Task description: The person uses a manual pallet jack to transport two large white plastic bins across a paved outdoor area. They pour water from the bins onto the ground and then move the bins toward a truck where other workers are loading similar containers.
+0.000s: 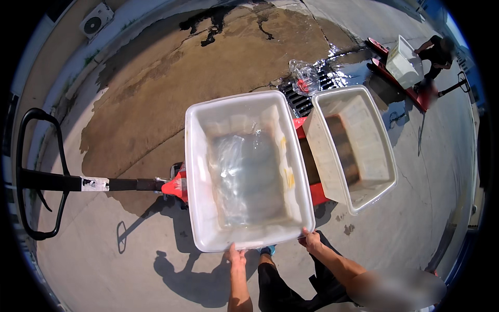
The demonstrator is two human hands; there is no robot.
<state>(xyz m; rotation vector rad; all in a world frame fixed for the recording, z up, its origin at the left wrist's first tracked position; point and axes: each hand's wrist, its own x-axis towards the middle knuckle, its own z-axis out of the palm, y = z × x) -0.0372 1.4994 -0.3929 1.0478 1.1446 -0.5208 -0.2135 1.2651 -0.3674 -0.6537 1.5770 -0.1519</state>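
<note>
Left hand (237, 255) has the near rim of the white tub (197, 174) pinched, right hand (311, 241) is curled on its near right corner, can't tell how tight. Tub sits toward the handle end of the red pallet jack (178, 186): smooth plastic, rounded rectangle, yellow smears (289, 177) inside, rippling water (252, 182).
</note>
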